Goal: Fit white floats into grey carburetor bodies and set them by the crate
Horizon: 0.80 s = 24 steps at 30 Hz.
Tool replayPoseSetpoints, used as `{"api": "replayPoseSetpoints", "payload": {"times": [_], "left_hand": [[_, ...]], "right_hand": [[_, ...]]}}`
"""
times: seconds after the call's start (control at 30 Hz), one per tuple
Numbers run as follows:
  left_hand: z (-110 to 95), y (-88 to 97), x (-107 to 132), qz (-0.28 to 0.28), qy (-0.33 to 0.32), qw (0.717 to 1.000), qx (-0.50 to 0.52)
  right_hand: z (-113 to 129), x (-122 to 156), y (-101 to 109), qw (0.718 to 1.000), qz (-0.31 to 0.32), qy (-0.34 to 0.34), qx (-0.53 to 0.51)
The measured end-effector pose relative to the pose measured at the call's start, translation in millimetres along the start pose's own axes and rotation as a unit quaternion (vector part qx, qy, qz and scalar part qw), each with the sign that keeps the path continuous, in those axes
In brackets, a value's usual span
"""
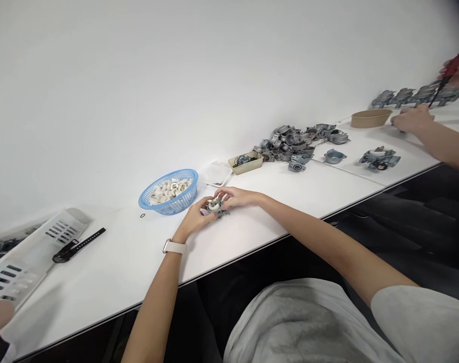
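Metal part (215, 205), grey with a pale round piece on top, is pinched between the fingertips of the left hand (193, 218) and the right hand (237, 197), low over the white table (112, 267) and a little back from its dark front edge. Both hands curl closed around it, and the left wrist wears a pale watch (174, 246). Bare tabletop lies open in front of the hands and to their right. Just behind the left hand stands a blue basket (169, 194) of whitish pieces, with a small black ring (142, 216) beside it. A clear tray (218, 174) and a beige box (246, 162) sit further back, near a pile of grey castings (293, 143). To the left lie a black strap (78, 244) and a white slotted tray (25, 252). At far right, well apart, a co-worker's hand (413, 119) rests near a brown bowl (370, 118).
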<state>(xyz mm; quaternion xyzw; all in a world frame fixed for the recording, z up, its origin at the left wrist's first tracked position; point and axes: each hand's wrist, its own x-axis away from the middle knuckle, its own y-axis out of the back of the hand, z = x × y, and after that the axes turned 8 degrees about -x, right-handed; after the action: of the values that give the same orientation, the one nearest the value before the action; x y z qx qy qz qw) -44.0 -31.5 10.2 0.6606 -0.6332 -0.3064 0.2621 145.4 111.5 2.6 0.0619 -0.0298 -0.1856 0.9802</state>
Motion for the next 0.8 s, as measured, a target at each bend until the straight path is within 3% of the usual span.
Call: {"api": "replayPoseSetpoints", "payload": {"times": [0.37,0.8], "left_hand": [[-1.3,-0.4,-0.4,-0.037,0.017,0.999,-0.004],[-5.4,0.7,0.9,-0.052,0.023,0.998,0.004]], "right_hand": [[-5.4,-2.7,1.5,0.999,-0.019,0.039,0.006],[-3.7,-2.1,-1.1,0.999,-0.036,0.035,-0.013]]}}
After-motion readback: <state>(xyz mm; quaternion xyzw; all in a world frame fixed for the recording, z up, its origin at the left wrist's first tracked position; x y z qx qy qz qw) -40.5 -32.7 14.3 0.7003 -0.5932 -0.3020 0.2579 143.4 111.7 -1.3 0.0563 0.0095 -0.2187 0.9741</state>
